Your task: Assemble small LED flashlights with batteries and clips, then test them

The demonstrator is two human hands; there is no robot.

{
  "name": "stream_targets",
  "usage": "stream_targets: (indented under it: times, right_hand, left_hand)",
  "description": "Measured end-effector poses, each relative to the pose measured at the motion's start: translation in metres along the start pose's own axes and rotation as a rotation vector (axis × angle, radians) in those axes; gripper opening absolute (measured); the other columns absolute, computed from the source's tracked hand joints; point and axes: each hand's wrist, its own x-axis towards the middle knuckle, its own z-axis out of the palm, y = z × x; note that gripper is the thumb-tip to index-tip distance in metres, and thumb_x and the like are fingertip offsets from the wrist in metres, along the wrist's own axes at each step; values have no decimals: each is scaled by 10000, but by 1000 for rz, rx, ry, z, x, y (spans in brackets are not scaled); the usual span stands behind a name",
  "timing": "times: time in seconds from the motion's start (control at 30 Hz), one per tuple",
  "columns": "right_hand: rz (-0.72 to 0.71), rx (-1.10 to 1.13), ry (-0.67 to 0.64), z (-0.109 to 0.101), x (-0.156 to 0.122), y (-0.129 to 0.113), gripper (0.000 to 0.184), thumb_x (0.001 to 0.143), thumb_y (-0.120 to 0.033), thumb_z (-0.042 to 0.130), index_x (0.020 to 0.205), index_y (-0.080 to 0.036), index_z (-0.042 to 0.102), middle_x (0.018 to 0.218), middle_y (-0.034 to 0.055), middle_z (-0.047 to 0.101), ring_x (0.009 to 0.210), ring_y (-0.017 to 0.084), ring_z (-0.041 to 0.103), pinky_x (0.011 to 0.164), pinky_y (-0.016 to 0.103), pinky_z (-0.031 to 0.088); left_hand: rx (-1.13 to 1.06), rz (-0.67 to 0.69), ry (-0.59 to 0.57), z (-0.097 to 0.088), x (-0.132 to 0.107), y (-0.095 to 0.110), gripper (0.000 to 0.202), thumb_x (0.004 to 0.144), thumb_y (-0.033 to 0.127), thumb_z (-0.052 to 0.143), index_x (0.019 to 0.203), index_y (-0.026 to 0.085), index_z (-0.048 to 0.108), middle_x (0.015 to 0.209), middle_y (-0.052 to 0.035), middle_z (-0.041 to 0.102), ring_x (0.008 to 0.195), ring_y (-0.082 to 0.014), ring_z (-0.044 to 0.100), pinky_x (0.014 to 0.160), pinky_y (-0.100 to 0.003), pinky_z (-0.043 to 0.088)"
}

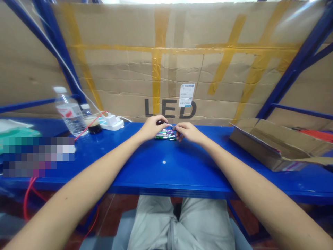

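Note:
My left hand (pixel 153 127) is closed on a slim dark stick-shaped item (pixel 163 122) with a silver end that points right. My right hand (pixel 189 132) pinches at that silver end, its fingertips close together. The item's exact kind is too small to make out, and fingers hide part of it. Just below the hands, several shiny metallic sticks (pixel 161 137) lie side by side on the blue table (pixel 166 173). They look green, silver and purple, with loop-like clips at their right ends.
An open cardboard box (pixel 262 149) stands at the right. On the left are a water bottle (pixel 69 113), a smaller bottle with dark liquid (pixel 94 128), a white power strip (pixel 116 124) and a red cable (pixel 27 198). A large cardboard sheet (pixel 125 80) rises behind the table.

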Motion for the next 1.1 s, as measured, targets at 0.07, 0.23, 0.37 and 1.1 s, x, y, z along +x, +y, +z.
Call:
stream_targets:
  times: [0.07,0.23,0.37,1.1]
  right_hand:
    - [-45,-54,20,1,0,0,121,913,-192,514,861,-147,614,753,43,662,680,164,644,680,307,537]
    - [-325,-324,210,10,-4,0,304,838,-278,680,1109,-160,606,1064,102,699,968,219,646,897,380,497]
    - [-410,-537,285,18,-8,-7,203,883,-280,636,1043,-164,591,1007,117,686,941,241,628,849,377,475]
    - [75,409,-190,14,-13,-20,157,838,-280,571,769,-141,585,651,52,606,631,180,610,596,290,443]
  left_hand:
    - [-53,-29,0,3,1,-4,128,814,255,668,897,160,685,913,-44,707,863,-181,630,847,-343,486]
    - [-255,-132,-1,16,2,-13,154,860,207,601,1007,177,566,791,-5,641,732,-153,627,713,-311,507]
    - [-331,-143,-20,20,1,-13,140,921,194,507,1057,196,476,804,6,607,718,-139,614,720,-300,498]
    - [-265,27,-111,1,1,-1,182,737,269,738,864,147,692,844,-33,686,797,-156,620,772,-311,482]
